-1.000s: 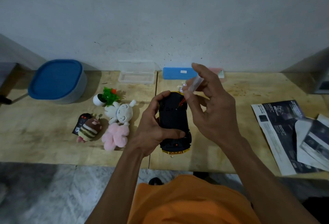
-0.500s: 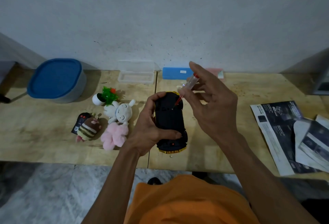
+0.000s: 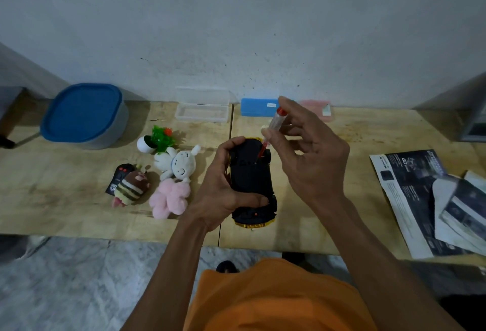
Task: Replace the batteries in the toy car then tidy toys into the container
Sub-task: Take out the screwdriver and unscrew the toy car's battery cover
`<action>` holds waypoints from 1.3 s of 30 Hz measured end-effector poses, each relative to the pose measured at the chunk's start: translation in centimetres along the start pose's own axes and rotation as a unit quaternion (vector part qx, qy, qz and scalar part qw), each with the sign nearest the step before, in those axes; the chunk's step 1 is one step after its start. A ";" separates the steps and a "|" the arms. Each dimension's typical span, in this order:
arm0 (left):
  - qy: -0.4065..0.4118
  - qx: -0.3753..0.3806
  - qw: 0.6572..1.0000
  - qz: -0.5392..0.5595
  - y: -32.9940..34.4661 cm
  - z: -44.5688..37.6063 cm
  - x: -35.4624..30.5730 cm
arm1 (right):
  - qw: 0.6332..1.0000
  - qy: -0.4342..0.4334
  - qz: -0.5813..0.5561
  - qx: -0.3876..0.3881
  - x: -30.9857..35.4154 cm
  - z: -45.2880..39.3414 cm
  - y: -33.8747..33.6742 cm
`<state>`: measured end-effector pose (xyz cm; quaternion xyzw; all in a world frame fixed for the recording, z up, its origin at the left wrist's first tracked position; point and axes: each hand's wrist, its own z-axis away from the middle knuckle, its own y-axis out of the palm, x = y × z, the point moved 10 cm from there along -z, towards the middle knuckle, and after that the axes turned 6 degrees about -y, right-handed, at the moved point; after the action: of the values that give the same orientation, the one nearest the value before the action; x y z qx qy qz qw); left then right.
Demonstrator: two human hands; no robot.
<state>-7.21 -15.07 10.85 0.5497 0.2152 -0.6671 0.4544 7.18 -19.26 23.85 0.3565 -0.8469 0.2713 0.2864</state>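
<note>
The yellow toy car (image 3: pixel 252 181) lies upside down, its black underside facing up, gripped from the left by my left hand (image 3: pixel 223 194). My right hand (image 3: pixel 307 157) pinches a small screwdriver (image 3: pixel 273 125) with a clear handle and red shaft, its tip set on the car's underside near the far end. Left of the car lie a white bunny plush (image 3: pixel 181 163), a pink plush (image 3: pixel 171 196), a striped brown plush (image 3: pixel 131 188) and a small potted plant toy (image 3: pixel 157 141). A grey container with a blue lid (image 3: pixel 84 115) stands at the far left.
A black remote (image 3: pixel 118 177) lies under the striped plush. By the wall sit a clear open case (image 3: pixel 202 111), a blue box (image 3: pixel 259 107) and a pink case (image 3: pixel 319 110). Printed leaflets (image 3: pixel 420 199) cover the table's right side. The table's front edge is close to my body.
My right hand has turned the screwdriver slightly, and its handle now stands more upright. The left hand keeps the same hold on the car.
</note>
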 end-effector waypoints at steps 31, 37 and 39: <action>-0.012 0.058 0.998 0.014 -2.3 3.1 2.0 | 0.888 0.266 0.016 0.376 -3.4 6.8 8.8; -0.016 0.062 0.998 0.017 -3.0 3.6 2.3 | 0.871 0.256 0.039 0.418 -2.8 7.6 10.0; -0.014 0.064 0.998 0.008 -3.1 3.7 2.5 | 0.868 0.252 0.038 0.426 -2.5 7.6 10.2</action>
<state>-11.79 -17.34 9.00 0.5704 0.1614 -0.6834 0.4261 -1.35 -17.07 14.30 0.3308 -0.5611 0.6968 0.3003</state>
